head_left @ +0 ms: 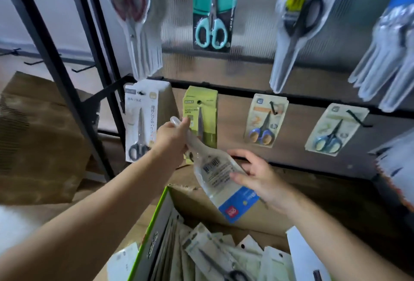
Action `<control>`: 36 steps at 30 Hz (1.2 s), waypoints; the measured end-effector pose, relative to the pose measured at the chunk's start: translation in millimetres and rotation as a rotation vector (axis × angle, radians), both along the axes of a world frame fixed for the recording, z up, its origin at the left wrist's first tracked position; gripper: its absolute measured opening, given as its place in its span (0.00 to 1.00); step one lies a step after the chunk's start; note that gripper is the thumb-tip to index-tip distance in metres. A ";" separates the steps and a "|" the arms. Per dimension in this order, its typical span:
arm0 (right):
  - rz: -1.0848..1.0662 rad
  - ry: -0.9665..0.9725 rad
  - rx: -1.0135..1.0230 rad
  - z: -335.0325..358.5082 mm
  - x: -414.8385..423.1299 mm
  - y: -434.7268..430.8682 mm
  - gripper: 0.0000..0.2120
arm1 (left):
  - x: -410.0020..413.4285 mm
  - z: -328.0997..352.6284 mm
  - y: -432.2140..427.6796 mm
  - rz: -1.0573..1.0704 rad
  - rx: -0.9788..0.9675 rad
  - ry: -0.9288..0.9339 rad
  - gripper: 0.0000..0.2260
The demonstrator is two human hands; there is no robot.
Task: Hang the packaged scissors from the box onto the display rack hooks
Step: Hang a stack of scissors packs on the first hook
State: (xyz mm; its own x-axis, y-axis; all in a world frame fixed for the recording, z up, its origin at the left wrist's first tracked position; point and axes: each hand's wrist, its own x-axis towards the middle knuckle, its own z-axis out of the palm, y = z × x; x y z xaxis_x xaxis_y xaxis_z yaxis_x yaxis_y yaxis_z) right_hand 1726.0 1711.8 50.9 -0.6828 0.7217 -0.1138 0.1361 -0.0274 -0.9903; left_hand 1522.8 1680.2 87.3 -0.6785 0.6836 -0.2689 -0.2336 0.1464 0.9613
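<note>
We cannot read the blurred print on the held pack (215, 169); our left hand (172, 139) hides part of the green pack (202, 104).

Little legible print on the rack
I can read "SCISSORS" on the yellow-green pack (201, 99); the white pack's (141, 112) Chinese characters blur.

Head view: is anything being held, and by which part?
A clear scissors pack: the left hand grips its narrow tip end, the right hand holds its wide lower part.
</note>
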 end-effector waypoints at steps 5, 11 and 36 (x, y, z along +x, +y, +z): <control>-0.177 0.166 -0.095 37.6 11.6 14.0 0.08 | 22.5 9.2 -5.4 -0.014 -0.102 0.902 0.19; -0.300 0.226 -0.261 61.6 21.1 19.9 0.05 | 56.1 32.6 -31.7 -0.771 0.241 1.299 0.27; -0.347 0.055 0.586 193.9 34.0 26.3 0.07 | 87.8 176.5 14.4 -0.335 0.454 0.238 0.08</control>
State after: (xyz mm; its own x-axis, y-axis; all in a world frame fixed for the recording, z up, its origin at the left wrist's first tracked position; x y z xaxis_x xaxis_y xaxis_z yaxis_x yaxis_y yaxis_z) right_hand 1760.0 1738.1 244.8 -0.3943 0.8318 0.3907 0.1655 0.4825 -0.8601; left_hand 1610.7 1694.5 263.8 -0.4124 0.8810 0.2317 -0.0167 -0.2617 0.9650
